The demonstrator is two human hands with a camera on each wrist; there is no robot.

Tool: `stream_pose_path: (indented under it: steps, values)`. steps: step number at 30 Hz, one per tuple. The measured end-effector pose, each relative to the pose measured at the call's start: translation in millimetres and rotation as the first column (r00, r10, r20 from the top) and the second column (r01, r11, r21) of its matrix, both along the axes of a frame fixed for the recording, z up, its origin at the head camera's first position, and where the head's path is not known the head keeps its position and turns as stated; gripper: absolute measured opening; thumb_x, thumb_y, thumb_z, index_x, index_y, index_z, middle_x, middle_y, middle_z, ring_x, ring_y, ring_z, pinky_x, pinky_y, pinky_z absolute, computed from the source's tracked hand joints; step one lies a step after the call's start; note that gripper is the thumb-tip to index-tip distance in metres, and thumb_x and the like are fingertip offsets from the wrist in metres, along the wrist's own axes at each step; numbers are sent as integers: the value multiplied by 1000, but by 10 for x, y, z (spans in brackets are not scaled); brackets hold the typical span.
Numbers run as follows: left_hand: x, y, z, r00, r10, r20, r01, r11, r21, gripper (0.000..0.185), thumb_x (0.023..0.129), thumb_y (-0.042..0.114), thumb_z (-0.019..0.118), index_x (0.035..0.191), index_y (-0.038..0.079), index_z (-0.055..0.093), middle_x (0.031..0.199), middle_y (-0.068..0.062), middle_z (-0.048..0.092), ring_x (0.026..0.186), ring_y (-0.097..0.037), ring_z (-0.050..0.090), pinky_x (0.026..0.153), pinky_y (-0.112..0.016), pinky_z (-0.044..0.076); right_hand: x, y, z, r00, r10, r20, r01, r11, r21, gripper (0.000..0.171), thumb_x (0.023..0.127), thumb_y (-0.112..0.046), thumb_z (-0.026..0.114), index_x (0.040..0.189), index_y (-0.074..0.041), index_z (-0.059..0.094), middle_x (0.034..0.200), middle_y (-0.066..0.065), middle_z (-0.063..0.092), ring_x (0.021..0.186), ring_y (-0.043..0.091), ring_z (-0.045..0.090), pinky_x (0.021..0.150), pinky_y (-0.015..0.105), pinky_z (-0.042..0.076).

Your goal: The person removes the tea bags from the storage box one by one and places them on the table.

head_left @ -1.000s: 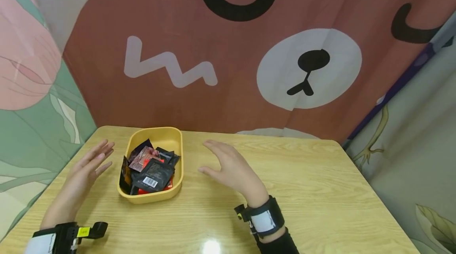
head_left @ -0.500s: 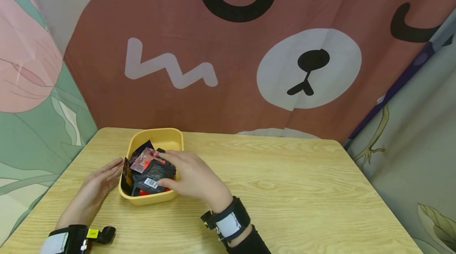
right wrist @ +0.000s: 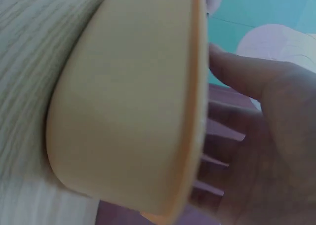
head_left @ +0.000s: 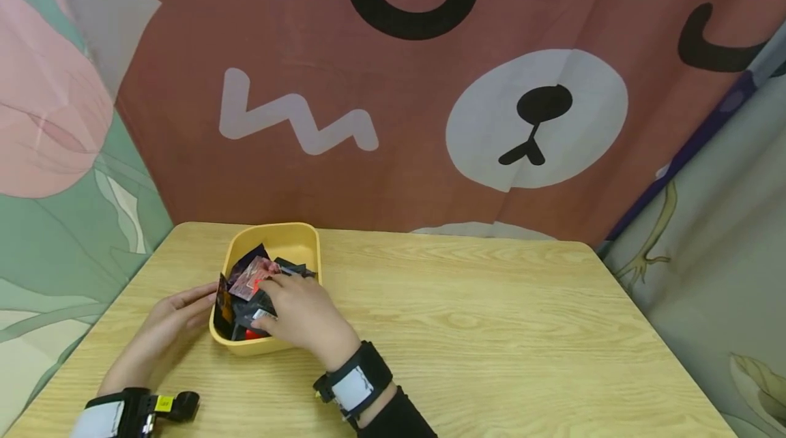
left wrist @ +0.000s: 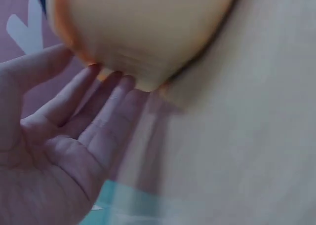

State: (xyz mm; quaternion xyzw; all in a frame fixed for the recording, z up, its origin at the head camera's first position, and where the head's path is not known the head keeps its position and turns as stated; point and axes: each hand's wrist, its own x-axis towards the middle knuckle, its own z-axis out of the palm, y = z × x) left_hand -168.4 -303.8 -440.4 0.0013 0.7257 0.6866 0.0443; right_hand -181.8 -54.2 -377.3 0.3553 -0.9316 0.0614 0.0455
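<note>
A yellow tub (head_left: pixel 288 228) stands on the wooden table (head_left: pixel 491 329) at the left, holding several black and red snack packets (head_left: pixel 248 278). My right hand (head_left: pixel 297 312) reaches over the tub's near rim and lies on the packets. In the right wrist view its fingers (right wrist: pixel 222 158) run fairly straight behind the tub's rim (right wrist: pixel 190 111), the thumb spread apart; the fingertips are hidden. My left hand (head_left: pixel 175 315) lies flat on the table. Its straight fingers (left wrist: pixel 98 116) touch the foot of the tub's left wall (left wrist: pixel 143 32).
A cartoon bear cloth (head_left: pixel 399 117) hangs close behind the table's far edge, with patterned cloths at the left and right sides. Bare wood (head_left: pixel 522 356) stretches right of the tub. Both wrists carry black camera bands (head_left: pixel 353 383).
My right hand moved left from the bare table into the tub and onto the packets. My left hand slid right until its fingers met the tub's side.
</note>
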Motion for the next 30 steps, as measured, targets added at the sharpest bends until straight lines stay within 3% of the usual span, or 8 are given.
stream_pose_path:
  steps: [1,3,5,7,16,22,30]
  values:
    - [6,0,26,1000,-6,0,6,996,-92,49,103,22,56,142,-8,47,128,-5,63,98,6,60,84,-18,55,-2,-20,-22,1000,-14,0,14,1000,11,64,91,-59,62,144,-25,53,143,-6,52,126,14,53,107,33,43]
    - [17,-14,74,999,-32,-7,29,964,-265,59,104,25,55,142,-17,38,135,-21,56,96,7,60,83,-21,56,-1,-57,-66,999,-38,5,38,999,25,65,89,-62,63,143,-27,54,142,-7,52,126,15,53,106,34,44]
    - [29,-35,115,999,-54,7,53,933,-355,61,104,27,55,141,-18,39,139,-33,47,95,7,59,83,-24,57,-1,-86,-105,998,-61,16,61,998,33,68,86,-65,63,142,-28,53,142,-7,52,126,15,52,105,34,45]
    - [38,-55,143,998,-69,14,69,917,-392,60,103,25,56,140,-19,40,138,-36,47,94,7,59,83,-27,58,1,-106,-134,996,-81,29,80,996,38,70,84,-68,64,142,-30,54,142,-7,52,127,15,51,104,34,45]
    - [8,-66,172,993,-115,32,118,908,-403,59,103,22,57,139,-21,39,137,-36,47,94,7,59,84,-29,58,-20,-101,-165,994,-106,39,104,993,47,77,75,-73,69,139,-31,56,138,-8,53,118,14,56,96,34,49]
    - [-28,-72,193,992,-126,5,117,905,-409,57,103,19,56,137,-23,40,135,-37,48,94,8,59,83,-25,58,-63,-82,-100,997,-67,25,66,998,9,72,82,-67,68,142,-29,53,150,-4,44,127,18,51,104,37,45]
    - [-83,-52,209,992,-116,42,124,928,-351,59,103,22,56,140,-21,37,139,-37,45,96,7,60,85,-23,56,-142,17,-44,999,18,-41,-19,999,-38,70,87,-64,64,146,-29,49,154,-2,38,134,18,44,112,36,37]
